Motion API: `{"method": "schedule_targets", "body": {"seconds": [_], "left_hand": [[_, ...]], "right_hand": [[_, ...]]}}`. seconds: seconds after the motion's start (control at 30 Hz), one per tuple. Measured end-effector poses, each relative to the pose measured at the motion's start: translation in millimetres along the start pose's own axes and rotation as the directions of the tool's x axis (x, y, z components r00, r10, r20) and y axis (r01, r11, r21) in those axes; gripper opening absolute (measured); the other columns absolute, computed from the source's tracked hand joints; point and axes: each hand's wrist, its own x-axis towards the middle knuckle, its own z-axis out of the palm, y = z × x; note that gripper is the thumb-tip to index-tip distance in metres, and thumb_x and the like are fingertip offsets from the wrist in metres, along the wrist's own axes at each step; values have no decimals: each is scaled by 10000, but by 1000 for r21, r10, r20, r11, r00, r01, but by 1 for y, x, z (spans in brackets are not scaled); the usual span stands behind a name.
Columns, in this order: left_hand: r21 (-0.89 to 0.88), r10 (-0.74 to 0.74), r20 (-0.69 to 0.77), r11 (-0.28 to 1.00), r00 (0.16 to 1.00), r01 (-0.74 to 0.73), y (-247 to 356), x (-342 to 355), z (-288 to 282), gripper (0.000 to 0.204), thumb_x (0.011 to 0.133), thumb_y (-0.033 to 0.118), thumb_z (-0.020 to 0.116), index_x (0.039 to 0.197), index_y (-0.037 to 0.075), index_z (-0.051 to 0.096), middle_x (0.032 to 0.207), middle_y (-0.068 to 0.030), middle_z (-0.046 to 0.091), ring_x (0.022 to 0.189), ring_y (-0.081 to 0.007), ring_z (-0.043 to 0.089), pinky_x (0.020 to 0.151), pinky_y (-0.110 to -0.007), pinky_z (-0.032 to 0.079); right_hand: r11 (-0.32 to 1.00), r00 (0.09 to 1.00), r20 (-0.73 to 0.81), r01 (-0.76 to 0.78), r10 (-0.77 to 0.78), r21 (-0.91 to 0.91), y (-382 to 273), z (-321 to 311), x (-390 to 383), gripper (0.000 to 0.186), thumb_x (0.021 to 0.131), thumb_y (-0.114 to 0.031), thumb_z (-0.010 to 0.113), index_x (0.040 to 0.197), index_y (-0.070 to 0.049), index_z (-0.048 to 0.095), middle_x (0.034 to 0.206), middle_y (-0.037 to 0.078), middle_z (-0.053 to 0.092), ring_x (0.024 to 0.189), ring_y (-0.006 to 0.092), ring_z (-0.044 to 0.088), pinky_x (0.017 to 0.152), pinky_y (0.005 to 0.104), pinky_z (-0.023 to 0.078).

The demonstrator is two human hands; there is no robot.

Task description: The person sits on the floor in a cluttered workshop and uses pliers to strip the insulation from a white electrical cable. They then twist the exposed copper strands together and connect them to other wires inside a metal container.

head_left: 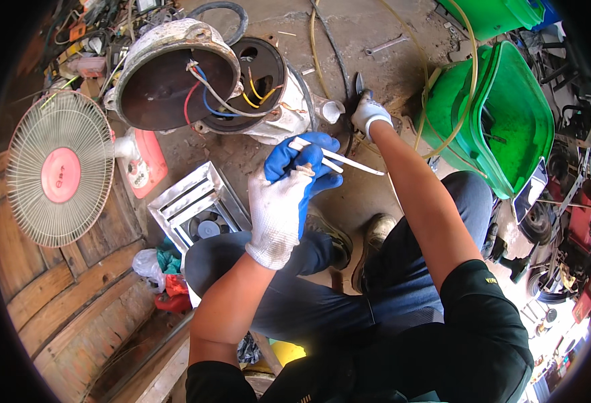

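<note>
My left hand (pixel 285 201), in a blue-and-white glove, is closed on white strips (pixel 353 163), perhaps tubing, that stick out rightward above my knees. My right hand (pixel 372 116), in a white glove, reaches down toward the floor, fingers closed on a small metal tool (pixel 360 84), its exact kind unclear. Just left of it lies a weathered white pump housing (pixel 288 114) with yellow wires (pixel 260 94) in its open end. A detached cover (pixel 148 87) beside it has red, blue and pale wires (pixel 211 91) coming out.
A pink fan (pixel 60 168) and a metal-framed exhaust fan (pixel 198 201) are at left. Green bins (pixel 523 114) stand at right beside hoses (pixel 470 101) and piled parts (pixel 577 221). A wrench (pixel 384 45) lies on the concrete floor (pixel 409 74). Clutter fills the upper left.
</note>
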Motion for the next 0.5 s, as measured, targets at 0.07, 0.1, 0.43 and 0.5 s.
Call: {"method": "schedule_targets", "body": {"seconds": [0.07, 0.1, 0.43, 0.5], "left_hand": [[50, 14, -42, 999, 999, -12, 1, -2, 0, 265, 984, 131, 616, 1221, 13, 637, 1158, -150, 684, 976, -247, 700, 839, -395, 604], [77, 49, -62, 996, 997, -44, 0, 0, -1, 258, 985, 134, 617, 1212, 16, 645, 1156, -138, 686, 963, -230, 696, 835, -385, 599], [57, 84, -91, 995, 992, -79, 3, 2, -5, 270, 1001, 176, 608, 1213, 16, 657, 1111, -87, 695, 861, -162, 689, 736, -282, 581], [-9, 111, -80, 994, 991, -112, 3, 1, -1, 239, 986, 140, 635, 1179, 5, 679, 1097, -85, 703, 829, -152, 680, 762, -303, 590]], "right_hand": [[998, 998, -23, -65, 65, 23, -5, -1, -2, 830, 828, -249, 627, 1489, 88, 257, 1281, 328, 592, 1214, 398, 597, 1030, 412, 477], [998, 997, -30, -65, 66, 24, -7, -11, -3, 829, 822, -241, 621, 1494, 83, 259, 1295, 321, 588, 1228, 382, 593, 1036, 406, 475], [288, 897, -321, 408, -304, 866, -10, -131, -158, 403, 877, -192, 682, 1218, 11, 613, 788, 51, 624, 541, 109, 558, 514, 246, 459], [72, 918, -273, 305, -286, 950, -20, -138, -249, 387, 895, -177, 674, 1235, -5, 606, 765, 15, 592, 525, 90, 520, 497, 228, 435]]}}
